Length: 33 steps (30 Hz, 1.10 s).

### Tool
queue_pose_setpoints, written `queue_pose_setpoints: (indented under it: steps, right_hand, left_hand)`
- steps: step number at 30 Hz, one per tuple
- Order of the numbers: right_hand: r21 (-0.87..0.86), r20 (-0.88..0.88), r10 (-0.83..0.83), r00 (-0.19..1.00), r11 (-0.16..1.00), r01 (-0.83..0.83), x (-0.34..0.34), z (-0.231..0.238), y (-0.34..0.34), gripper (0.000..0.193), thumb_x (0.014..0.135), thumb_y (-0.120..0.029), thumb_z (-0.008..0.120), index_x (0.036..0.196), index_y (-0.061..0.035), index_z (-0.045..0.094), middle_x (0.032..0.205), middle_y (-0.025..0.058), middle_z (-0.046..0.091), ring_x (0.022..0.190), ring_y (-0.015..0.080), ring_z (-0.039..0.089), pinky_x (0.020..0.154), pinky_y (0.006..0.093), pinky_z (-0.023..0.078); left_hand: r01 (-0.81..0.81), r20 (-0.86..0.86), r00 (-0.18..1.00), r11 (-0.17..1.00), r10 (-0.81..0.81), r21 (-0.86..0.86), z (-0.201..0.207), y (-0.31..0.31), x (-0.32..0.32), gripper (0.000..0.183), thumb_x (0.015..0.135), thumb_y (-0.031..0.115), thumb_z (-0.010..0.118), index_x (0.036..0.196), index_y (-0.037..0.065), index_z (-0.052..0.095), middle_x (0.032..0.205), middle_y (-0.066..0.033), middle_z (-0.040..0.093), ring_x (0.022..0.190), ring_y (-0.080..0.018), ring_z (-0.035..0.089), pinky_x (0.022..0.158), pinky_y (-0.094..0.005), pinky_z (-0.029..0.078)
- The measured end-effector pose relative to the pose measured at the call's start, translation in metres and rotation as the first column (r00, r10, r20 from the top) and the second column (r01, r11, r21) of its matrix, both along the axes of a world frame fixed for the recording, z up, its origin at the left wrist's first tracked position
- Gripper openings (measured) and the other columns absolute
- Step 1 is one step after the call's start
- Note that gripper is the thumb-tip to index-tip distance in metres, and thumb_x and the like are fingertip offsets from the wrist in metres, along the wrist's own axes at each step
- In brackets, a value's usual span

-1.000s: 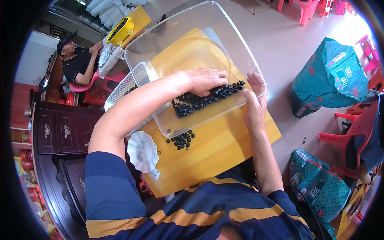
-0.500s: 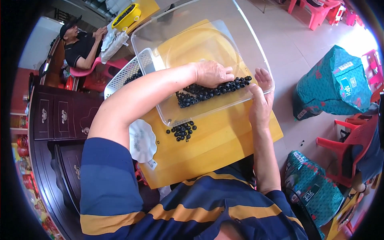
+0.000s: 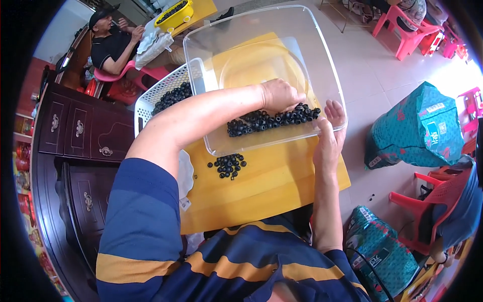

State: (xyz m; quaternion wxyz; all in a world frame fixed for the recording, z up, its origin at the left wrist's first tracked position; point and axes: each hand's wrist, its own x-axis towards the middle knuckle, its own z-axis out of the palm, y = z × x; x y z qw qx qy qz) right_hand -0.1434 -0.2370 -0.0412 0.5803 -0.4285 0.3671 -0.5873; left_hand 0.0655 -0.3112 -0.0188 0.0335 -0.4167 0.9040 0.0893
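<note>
A clear plastic bin [image 3: 251, 22] stands tilted over the yellow tabletop [image 3: 261, 186]. Small black ring-like pieces [image 3: 274, 121], with holes through them, are gathered along its near side. My left hand [image 3: 282, 95] is inside the bin with curled fingers, right at the far edge of these pieces; what its fingers hold, if anything, is hidden. At the bin's near right corner, my right hand [image 3: 330, 128] grips the rim, thumb and fingers on either side of the wall. Several loose black pieces [image 3: 230, 165] lie on the tabletop in front of the bin.
Left of the bin is a white perforated basket [image 3: 142, 108] with more black pieces, partly behind my left arm. A scalloped white dish [image 3: 186, 173] sits at the table's left edge. Dark drawers [image 3: 75, 128], teal bags [image 3: 410, 131] and a seated person [image 3: 113, 45] surround the table.
My left hand has drawn its fingers in more tightly over the black pieces. My right hand keeps its grip on the bin's corner. The whole view has shifted slightly.
</note>
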Motion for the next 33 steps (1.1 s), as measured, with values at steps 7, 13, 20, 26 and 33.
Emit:
queue_pose_setpoints:
  steps: [7,13,20,26,33]
  right_hand:
    - [-0.008,0.003,0.013,1.0,1.0,-0.013,0.0,0.001,-0.005,0.063,0.092,-0.011,0.058,0.149,0.0035,0.036,0.15,0.021,0.044,0.143,0.0323,0.039,0.116,0.0422,0.033]
    - [0.027,-0.013,-0.01,1.0,1.0,0.01,0.003,0.003,-0.01,0.062,0.093,-0.015,0.061,0.149,-0.0004,0.038,0.15,0.0184,0.045,0.14,0.0295,0.042,0.112,0.0419,0.036]
    - [0.173,-0.181,0.081,0.98,0.984,-0.049,0.008,0.032,-0.023,0.07,0.091,-0.038,0.067,0.148,-0.0076,0.041,0.142,0.0105,0.049,0.129,0.0221,0.047,0.095,0.0449,0.048]
    - [0.165,-0.237,0.093,0.967,0.985,-0.055,0.007,0.034,-0.039,0.06,0.091,-0.039,0.069,0.14,-0.0114,0.048,0.126,0.0059,0.054,0.117,0.0179,0.051,0.084,0.0408,0.051]
    - [0.057,-0.188,-0.24,0.952,0.965,0.255,0.006,0.023,-0.01,0.073,0.097,-0.048,0.06,0.153,-0.0114,0.032,0.146,0.0164,0.042,0.137,0.0293,0.043,0.105,0.0511,0.044]
  left_hand:
    - [-0.287,-0.38,0.888,0.958,0.259,-0.02,0.026,-0.01,0.02,0.016,0.096,0.021,0.054,0.095,0.006,0.061,0.076,-0.0209,0.065,0.07,-0.0361,0.066,0.067,-0.0454,0.052]
    - [-0.316,-0.702,0.532,0.88,0.474,0.355,0.089,0.043,0.018,0.019,0.101,0.02,0.051,0.087,0.007,0.056,0.07,0.0047,0.049,0.059,-0.0065,0.049,0.055,-0.0268,0.045]
    - [0.021,-0.653,-0.047,0.655,0.756,0.756,0.17,0.189,0.034,0.02,0.103,0.025,0.049,0.095,0.008,0.054,0.065,0.0049,0.042,0.044,-0.0013,0.033,0.038,-0.0192,0.03]
    - [-0.03,-0.556,-0.286,0.573,0.78,0.819,0.124,0.284,0.049,0.016,0.103,0.021,0.049,0.097,0.007,0.053,0.065,0.0037,0.043,0.044,-0.0012,0.034,0.039,-0.0186,0.03]
    - [-0.68,-0.713,0.19,0.614,0.675,0.401,0.005,0.312,0.057,0.013,0.1,0.016,0.055,0.096,0.003,0.053,0.065,-0.0085,0.058,0.049,-0.0224,0.054,0.047,-0.0344,0.042]
